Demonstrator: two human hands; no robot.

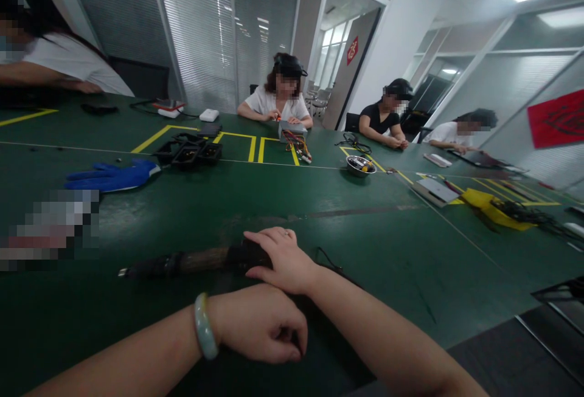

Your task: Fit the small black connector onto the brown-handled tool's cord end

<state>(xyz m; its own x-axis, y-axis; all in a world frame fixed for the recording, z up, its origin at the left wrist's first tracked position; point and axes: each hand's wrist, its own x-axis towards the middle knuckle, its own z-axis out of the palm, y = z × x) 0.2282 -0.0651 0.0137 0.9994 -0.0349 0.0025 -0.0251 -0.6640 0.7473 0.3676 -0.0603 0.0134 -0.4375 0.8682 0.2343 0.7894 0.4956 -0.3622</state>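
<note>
A long dark electric screwdriver lies on the green table, its metal tip pointing left. My right hand grips its rear end from above, thumb on the near side and fingers over the far side. A thin black cord shows just beyond my right wrist. Nearer to me, my left hand is loosely curled, with a gap inside the fingers and nothing visible in them. A pale green bangle circles my left wrist.
A blue glove and black trays lie ahead to the left. Farther off are a metal bowl of small parts, a box with coloured wires and a yellow tray with cables. Several people sit around the table.
</note>
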